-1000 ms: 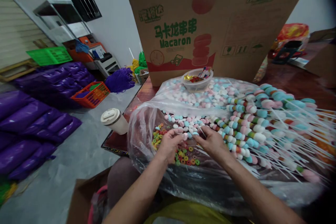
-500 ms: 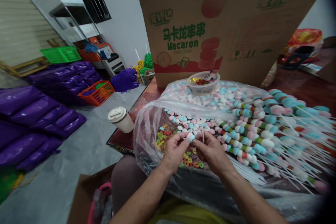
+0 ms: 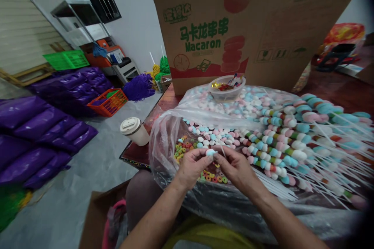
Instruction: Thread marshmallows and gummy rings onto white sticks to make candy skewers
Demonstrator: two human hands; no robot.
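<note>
Left grip [image 3: 191, 168]: thumb and fingers pinched together on a candy [image 3: 209, 152], pale blue and white, held above the loose pieces at the front of the table [image 3: 168, 98]. Right grip [image 3: 237, 168]: thumb and forefinger clamped on a thin white stick [image 3: 223, 151], its upper part rising between the fingers; the thumb tip lies at the candy's right side. Whether the stick enters the candy cannot be told.

The hands face each other, fingertips nearly meeting, with knuckles outward and fingers bent. The forearms run up from the lower edge and converge; both wrists are raised over a clear plastic sheet [image 3: 164, 134].

Just below and to the left of the fingertips lie cereal rings [image 3: 186, 148], red, yellow and green; just beyond are loose candies [image 3: 214, 137] in pink, white and blue. Beside the right forearm lie bare sticks [image 3: 276, 187], and further right a heap of filled skewers [image 3: 276, 151], their ends pointing right. Behind, a bowl [image 3: 224, 95] of wrapped pieces stands before a tall carton [image 3: 254, 23]. A lidded cup [image 3: 139, 134] stands at the table's left edge.
</note>
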